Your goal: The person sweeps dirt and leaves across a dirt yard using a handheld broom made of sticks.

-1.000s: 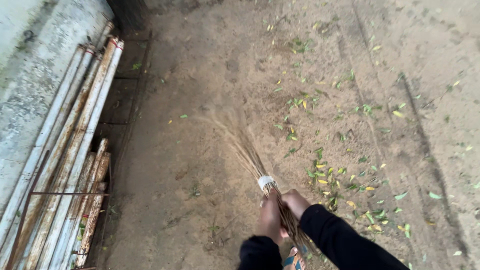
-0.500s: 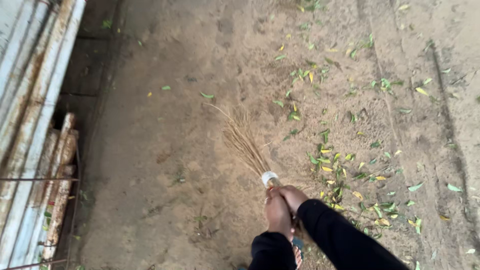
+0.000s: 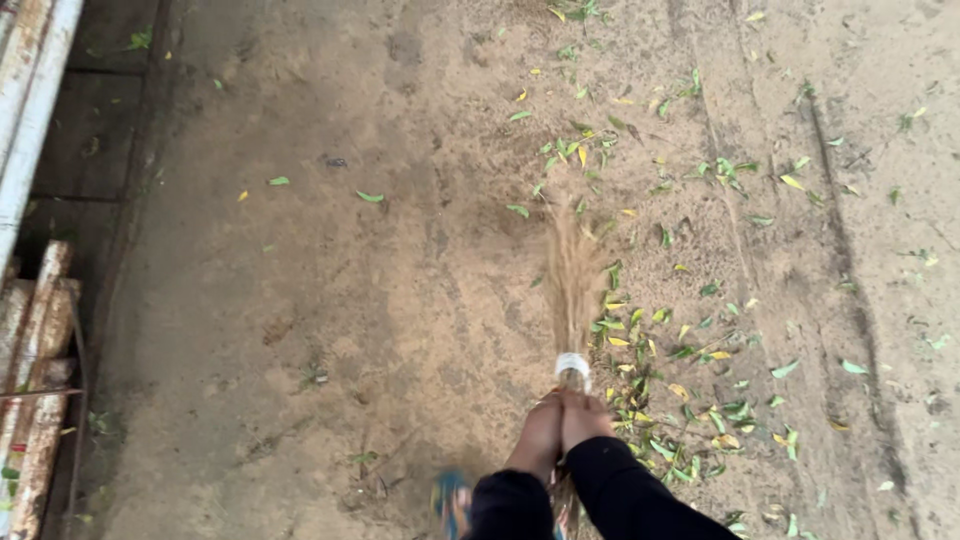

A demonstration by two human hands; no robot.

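Note:
Both hands grip the handle of a stick broom [image 3: 573, 290] with a white band near the grip. My left hand [image 3: 538, 436] and my right hand [image 3: 582, 417] are pressed side by side just below that band, black sleeves covering both arms. The bristles fan out ahead over the sandy ground, blurred, and reach a scatter of green and yellow leaves [image 3: 680, 350] lying to the right. A blue sandal [image 3: 452, 500] shows blurred beside my left arm.
Rusty white pipes [image 3: 30, 130] and short rusted poles [image 3: 35, 400] lie along the left edge beside a dark slab [image 3: 90, 150]. A few single leaves [image 3: 369, 196] lie on the sand to the left. More leaves [image 3: 575, 150] are strewn further ahead.
The broom head has swung from the left to straight ahead, toward the leaves. The view has shifted right, so less of the pipes shows. A foot has come into view.

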